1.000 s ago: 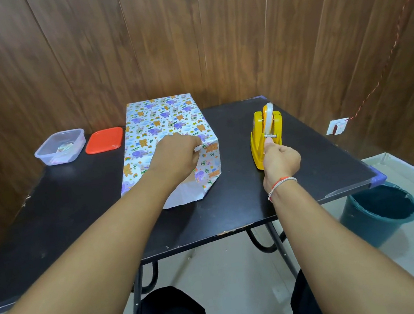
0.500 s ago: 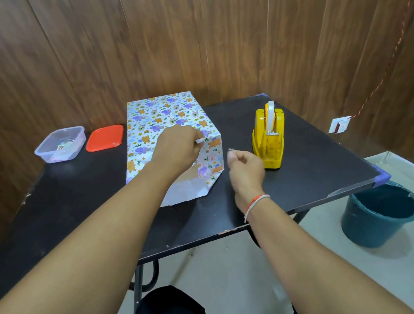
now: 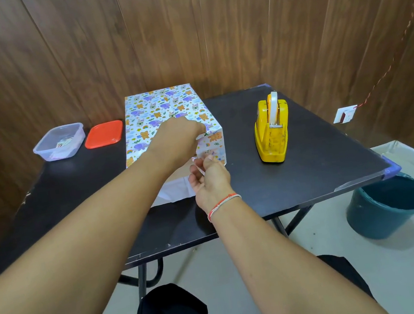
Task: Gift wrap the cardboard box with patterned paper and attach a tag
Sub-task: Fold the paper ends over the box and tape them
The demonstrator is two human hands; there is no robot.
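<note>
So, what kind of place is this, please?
Probably a plain indoor room set up as a small craft corner, not a shop: dark wood-panelled walls, one black folding table with a yellow tape dispenser, and a teal bucket on the bare floor.

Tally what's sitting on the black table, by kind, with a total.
Box wrapped in patterned paper: 1
Yellow tape dispenser: 1
Clear plastic container: 1
Red lid: 1
Total: 4
</note>
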